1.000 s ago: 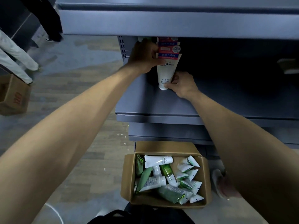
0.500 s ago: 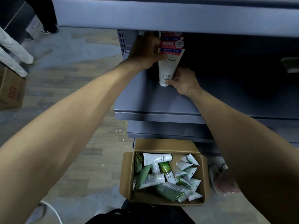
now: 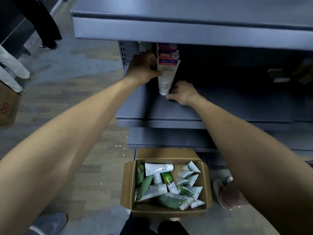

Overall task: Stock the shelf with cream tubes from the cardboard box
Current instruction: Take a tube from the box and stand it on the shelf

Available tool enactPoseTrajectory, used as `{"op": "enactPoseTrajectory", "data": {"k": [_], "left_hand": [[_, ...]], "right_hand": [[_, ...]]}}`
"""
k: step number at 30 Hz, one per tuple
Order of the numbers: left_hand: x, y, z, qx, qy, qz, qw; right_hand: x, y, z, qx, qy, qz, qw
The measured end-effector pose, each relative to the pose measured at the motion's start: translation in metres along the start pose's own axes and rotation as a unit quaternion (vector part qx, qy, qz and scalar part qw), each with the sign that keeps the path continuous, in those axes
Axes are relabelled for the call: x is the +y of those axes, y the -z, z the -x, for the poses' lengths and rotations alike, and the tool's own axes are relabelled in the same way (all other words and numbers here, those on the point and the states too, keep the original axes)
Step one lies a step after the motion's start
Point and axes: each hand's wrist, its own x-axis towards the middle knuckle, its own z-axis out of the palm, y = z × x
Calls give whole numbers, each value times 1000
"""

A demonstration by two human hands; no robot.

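Cream tubes: one going up, a boxful to go

Cream tube (image 3: 165, 77), white with a pink and red card at its top, stands cap down on the grey shelf (image 3: 220, 107) in the upper middle of the frame, right at the shelf's left end. The person's left hand (image 3: 144, 68) has its fingers curled round the tube's upper body, thumb lying against the printed front. The right hand (image 3: 182, 94) sits low beside the cap, fingers bent and touching the tube's base and the shelf board, as if steadying it; whether it truly pinches the cap I cannot tell from here.

Something pale shows just behind the left hand, in the shadow under the upper shelf; it may be another tube already placed, but it is too dark to be sure. The rest of that shelf, running to the right of the frame, looks unfilled.

Down at the lower middle of the frame, the cardboard box (image 3: 128, 184) sits open on the floor with a good heap of white and green tubes (image 3: 159, 169) lying loose in it. By my reckoning the job has barely begun: one tube is being set, and nearly all the stock is yet to go up.
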Motion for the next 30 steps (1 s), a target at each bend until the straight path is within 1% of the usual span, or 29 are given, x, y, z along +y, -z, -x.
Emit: {"op": "enactPoseTrajectory", "data": {"k": [4,11,17,24,30], "left_hand": [[-1,4,19,12,7,-44,999],[12,5,46,7,0,-66,998],[16,5,65,-7,2,-80,997],[23,-9,87,-32,8,-81,996],[28,-47,119,-83,0,-76,994]], "right_hand": [[5,7,15,4,-14,22,1000],[3,7,38,0,-2,7,1000],[9,0,53,-1,7,16,1000],[30,-10,77,-30,0,22,999],[72,-29,118,-93,-11,-6,996]]}}
